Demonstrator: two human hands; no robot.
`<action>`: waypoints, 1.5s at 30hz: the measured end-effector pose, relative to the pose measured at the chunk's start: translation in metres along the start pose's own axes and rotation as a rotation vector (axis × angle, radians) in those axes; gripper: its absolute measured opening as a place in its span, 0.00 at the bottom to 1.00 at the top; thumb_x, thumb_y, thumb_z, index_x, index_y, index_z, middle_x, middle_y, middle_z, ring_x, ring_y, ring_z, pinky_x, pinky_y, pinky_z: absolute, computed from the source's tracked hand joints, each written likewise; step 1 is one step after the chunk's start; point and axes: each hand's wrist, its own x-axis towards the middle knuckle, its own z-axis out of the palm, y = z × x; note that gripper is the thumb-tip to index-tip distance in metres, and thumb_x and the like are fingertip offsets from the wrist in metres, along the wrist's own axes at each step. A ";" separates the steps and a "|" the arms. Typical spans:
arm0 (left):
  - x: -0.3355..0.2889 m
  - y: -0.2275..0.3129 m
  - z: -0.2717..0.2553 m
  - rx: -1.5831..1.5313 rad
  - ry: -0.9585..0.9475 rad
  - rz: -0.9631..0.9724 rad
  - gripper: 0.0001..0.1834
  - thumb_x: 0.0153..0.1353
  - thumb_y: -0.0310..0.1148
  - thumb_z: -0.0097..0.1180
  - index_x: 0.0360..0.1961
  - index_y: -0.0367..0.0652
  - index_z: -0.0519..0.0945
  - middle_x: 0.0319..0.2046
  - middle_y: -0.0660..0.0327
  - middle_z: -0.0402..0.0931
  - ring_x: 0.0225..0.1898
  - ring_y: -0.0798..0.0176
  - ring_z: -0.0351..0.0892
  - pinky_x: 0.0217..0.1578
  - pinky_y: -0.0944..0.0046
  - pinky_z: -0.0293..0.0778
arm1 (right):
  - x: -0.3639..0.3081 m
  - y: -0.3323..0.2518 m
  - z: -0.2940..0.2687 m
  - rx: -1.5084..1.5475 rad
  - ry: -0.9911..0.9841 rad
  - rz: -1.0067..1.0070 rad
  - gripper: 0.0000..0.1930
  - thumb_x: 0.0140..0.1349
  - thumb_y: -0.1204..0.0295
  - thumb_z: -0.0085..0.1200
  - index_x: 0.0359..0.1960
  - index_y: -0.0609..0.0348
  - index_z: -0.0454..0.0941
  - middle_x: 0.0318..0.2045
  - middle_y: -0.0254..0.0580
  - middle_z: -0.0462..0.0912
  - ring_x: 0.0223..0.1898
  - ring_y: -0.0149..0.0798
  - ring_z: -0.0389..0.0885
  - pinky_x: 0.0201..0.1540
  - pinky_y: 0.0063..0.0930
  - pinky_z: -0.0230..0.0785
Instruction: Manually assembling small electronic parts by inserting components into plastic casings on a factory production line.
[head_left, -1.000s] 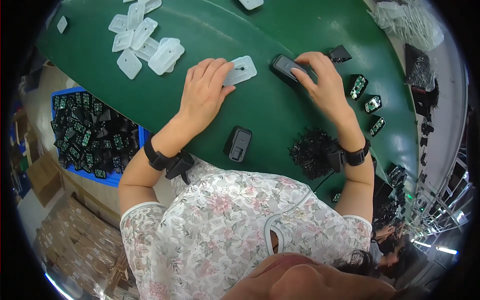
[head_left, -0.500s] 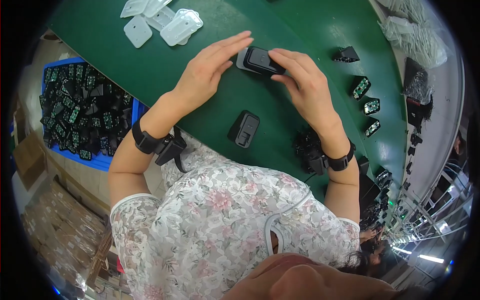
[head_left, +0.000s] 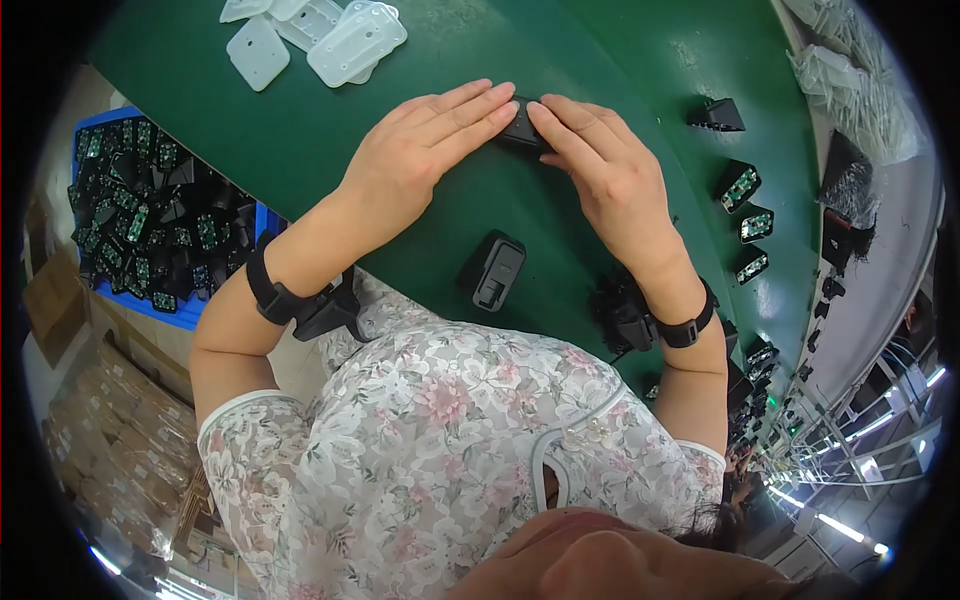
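Observation:
A small black plastic housing (head_left: 522, 130) lies on the green table between my two hands, its ends mostly covered by fingers. My left hand (head_left: 415, 145) is open, with its straight fingers laid flat over the left end of the housing. At the other end, my right hand (head_left: 610, 165) grips the housing, fingertips on top and thumb against the near side. Closer to my body, a second black housing (head_left: 498, 272) with a notched opening rests on the table, touched by neither hand.
Translucent white plates (head_left: 355, 45) are piled at the far left of the green table (head_left: 400, 235). Several black housings with green circuit boards (head_left: 740, 187) stand along the right. A blue crate (head_left: 130, 298) of similar parts is at the left. Plastic bags (head_left: 850, 95) lie far right.
My left hand has moved right and come down onto the black housing. The pale plate that showed beneath the housing is now hidden. My right hand keeps its hold.

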 end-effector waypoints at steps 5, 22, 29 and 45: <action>0.001 0.016 0.003 0.189 0.002 0.023 0.28 0.49 0.27 0.57 0.55 0.38 0.73 0.56 0.57 0.72 0.56 0.57 0.72 0.51 0.59 0.70 | -0.003 -0.005 -0.001 0.011 0.029 0.063 0.26 0.42 0.85 0.61 0.48 0.58 0.78 0.44 0.41 0.79 0.43 0.44 0.78 0.44 0.31 0.74; 0.046 0.022 0.019 -0.966 0.029 -0.674 0.18 0.59 0.37 0.60 0.41 0.29 0.77 0.31 0.57 0.82 0.30 0.69 0.81 0.33 0.71 0.74 | 0.007 0.021 0.004 1.020 0.224 0.565 0.22 0.60 0.71 0.59 0.56 0.62 0.72 0.44 0.39 0.78 0.47 0.30 0.75 0.51 0.24 0.67; 0.042 0.020 0.023 -1.018 0.137 -0.652 0.19 0.59 0.37 0.60 0.45 0.33 0.75 0.35 0.58 0.80 0.30 0.68 0.77 0.35 0.69 0.72 | 0.019 0.039 0.008 1.078 0.383 0.502 0.24 0.59 0.75 0.59 0.56 0.65 0.66 0.47 0.44 0.77 0.49 0.33 0.76 0.53 0.25 0.67; 0.041 -0.045 -0.026 0.604 0.064 -0.242 0.22 0.51 0.40 0.64 0.47 0.45 0.77 0.38 0.57 0.71 0.40 0.52 0.70 0.38 0.56 0.70 | 0.076 0.191 -0.026 0.551 0.011 0.616 0.12 0.56 0.69 0.61 0.38 0.64 0.81 0.32 0.37 0.82 0.33 0.30 0.77 0.36 0.25 0.71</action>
